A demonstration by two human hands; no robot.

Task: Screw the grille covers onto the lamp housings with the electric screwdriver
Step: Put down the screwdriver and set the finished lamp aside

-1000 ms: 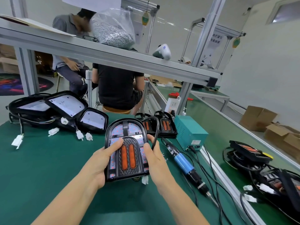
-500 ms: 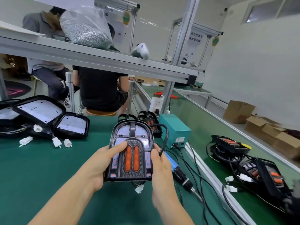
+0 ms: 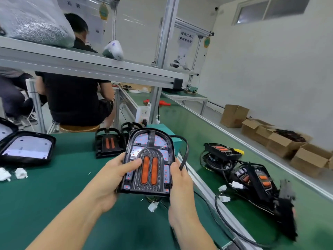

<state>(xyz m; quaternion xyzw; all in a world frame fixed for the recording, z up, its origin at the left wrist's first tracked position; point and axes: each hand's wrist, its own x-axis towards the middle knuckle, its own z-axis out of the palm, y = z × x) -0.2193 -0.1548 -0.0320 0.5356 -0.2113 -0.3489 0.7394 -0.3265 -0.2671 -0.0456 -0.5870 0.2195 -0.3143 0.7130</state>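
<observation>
Centre of the frame: a lamp housing with its grille cover in place, two orange strips running down the cover's middle, held above the green mat by both hands. The left hand grips the housing's left edge, thumb lying across the front beside the orange strips and fingers curled beneath. The right hand grips the right edge, fingers wrapped behind; a black cable loops out from the housing just above this hand. A white plug hangs below the housing's lower edge.

Behind the held lamp, upper centre: a second lamp lying on the mat. Left edge: open black lamp shells with pale inner plates, and loose white connectors in front of them. Right of frame: a pile of lamps with cables on the green belt; its near end is blurred and cannot be made out clearly. Far right: cardboard boxes on the floor. Upper left: a bag of screws on the shelf, with a seated person behind it.
</observation>
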